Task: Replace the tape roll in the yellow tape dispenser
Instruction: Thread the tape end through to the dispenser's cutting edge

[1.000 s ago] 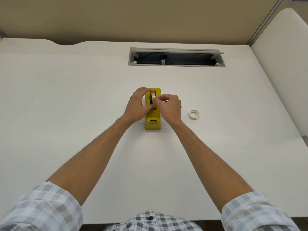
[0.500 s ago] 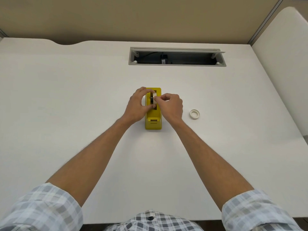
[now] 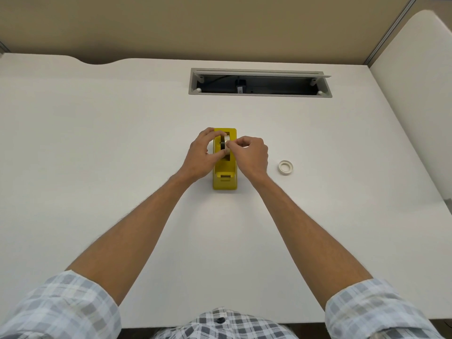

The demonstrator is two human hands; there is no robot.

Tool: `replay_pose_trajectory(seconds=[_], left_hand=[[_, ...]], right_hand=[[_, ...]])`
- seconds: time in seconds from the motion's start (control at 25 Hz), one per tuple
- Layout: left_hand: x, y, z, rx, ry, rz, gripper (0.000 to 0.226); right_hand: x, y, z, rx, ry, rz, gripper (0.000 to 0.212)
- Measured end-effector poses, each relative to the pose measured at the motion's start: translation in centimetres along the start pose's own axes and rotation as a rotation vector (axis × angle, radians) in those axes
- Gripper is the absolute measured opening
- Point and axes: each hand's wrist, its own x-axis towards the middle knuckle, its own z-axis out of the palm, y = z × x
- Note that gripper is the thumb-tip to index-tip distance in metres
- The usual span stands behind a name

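**Yellow on white**

The tape dispenser is bright yellow, its hub black, the tape roll in it pale cream. A white ring lies on the off-white desk. The cable tray is grey with a dark inside. The wall panel is tan. The sleeves are pale blue, grey and white checks.

Yellow tape dispenser flat on table, whitish tape roll upright in its slot.
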Motion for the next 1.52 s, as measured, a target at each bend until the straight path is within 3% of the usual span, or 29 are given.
replay_pose_trajectory(seconds=[0.72, 1.52], left_hand=[[0.32, 0.03, -0.04, 0.045, -0.027, -0.004, 0.05], [0.27, -0.03, -0.06, 0.011, -0.017, -0.022, 0.041]], right_hand=[[0.01, -0.28, -0.05, 0.017, -0.008, 0.013, 0.015], [-0.02, -0.48, 0.11, 0.002, 0.006, 0.012, 0.02]])
